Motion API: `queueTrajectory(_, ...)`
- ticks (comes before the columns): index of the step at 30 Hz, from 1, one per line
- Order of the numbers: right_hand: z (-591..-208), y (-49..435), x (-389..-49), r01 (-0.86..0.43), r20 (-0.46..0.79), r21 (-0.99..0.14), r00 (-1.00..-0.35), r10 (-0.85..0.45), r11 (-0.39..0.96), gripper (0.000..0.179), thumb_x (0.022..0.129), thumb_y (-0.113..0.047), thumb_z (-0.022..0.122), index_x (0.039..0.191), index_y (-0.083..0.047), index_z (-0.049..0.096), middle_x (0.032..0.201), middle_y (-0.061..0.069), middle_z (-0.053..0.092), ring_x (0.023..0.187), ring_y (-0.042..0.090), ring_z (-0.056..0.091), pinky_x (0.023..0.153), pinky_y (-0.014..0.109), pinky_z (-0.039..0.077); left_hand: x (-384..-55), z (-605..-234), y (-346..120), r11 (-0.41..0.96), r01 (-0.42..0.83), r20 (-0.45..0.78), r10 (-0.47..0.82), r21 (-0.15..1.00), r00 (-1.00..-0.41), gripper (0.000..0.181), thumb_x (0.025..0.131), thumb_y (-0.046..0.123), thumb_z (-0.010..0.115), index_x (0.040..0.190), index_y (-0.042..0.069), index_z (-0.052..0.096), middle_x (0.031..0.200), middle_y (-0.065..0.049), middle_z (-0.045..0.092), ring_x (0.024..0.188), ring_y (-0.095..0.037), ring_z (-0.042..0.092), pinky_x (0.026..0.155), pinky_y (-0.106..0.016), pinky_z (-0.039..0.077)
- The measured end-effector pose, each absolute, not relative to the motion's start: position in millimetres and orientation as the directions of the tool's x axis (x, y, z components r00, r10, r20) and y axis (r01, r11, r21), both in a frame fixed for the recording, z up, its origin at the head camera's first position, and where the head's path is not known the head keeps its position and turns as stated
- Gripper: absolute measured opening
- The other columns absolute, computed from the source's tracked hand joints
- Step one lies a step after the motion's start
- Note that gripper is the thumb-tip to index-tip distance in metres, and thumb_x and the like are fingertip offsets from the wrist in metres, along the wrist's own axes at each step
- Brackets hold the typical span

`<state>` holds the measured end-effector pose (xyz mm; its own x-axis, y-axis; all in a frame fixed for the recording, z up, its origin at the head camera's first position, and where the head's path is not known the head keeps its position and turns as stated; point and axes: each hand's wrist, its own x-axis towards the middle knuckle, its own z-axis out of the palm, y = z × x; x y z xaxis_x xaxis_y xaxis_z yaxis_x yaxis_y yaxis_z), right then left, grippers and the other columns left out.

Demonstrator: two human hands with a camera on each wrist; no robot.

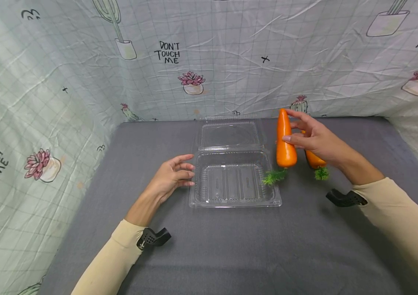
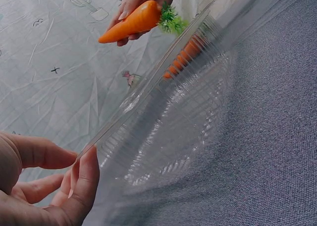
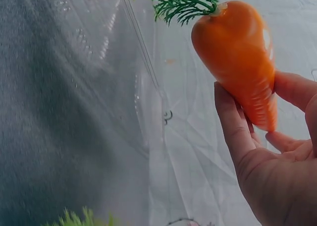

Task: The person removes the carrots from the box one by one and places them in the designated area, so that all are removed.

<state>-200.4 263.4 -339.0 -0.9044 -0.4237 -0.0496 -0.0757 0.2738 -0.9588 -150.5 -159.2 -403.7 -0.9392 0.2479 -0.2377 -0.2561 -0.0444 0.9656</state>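
Observation:
My right hand [image 1: 314, 137] holds an orange carrot [image 1: 286, 149] with a green leafy top [image 1: 275, 177], pinching it between thumb and fingers. Raised above the table, the carrot has its tip pointing away and its leaves over the right rim of a clear plastic container [image 1: 236, 203]. At the container's left edge is my left hand [image 1: 173, 174]; in the left wrist view its thumb and a finger pinch the rim. The hinged lid [image 1: 229, 136] lies folded back behind the base. A second carrot [image 1: 316, 162] sits on the table, partly hidden by my right hand.
A dark grey cloth covers the table [image 1: 223, 250]. Behind and beside it hang pale printed curtains [image 1: 227, 61] with cactus drawings. Black wrist cameras stick out under the left sleeve [image 1: 111, 256] and right sleeve [image 1: 402, 223].

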Motion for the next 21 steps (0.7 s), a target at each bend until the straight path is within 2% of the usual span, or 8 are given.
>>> queueTrajectory(13,-331,293,-205,-0.017,-0.108,-0.947,-0.923,-0.37,0.32,0.071,0.103,-0.015,0.059,0.163,-0.021,0.021,0.133,0.004,0.049,0.105,0.012,0.066,0.085,0.026,0.061,-152,-403,-159,-0.038,-0.26,-0.243,0.247,0.965,-0.938,0.067,0.089,-0.014,0.061,0.151,0.004,0.043,0.109,-0.009,0.058,0.088,-0.018,0.065,0.074,-0.033,0.065)
queueTrajectory(21,-327,314,-213,0.024,-0.169,-0.907,-0.935,-0.311,0.421,0.071,0.103,-0.023,0.061,0.162,-0.017,0.022,0.13,-0.003,0.05,0.105,0.005,0.064,0.083,0.021,0.06,-152,-403,-160,-0.037,-0.264,-0.247,0.247,0.964,-0.937,0.067,0.089,-0.014,0.061,0.151,0.004,0.043,0.108,-0.009,0.058,0.089,-0.018,0.065,0.074,-0.033,0.065)
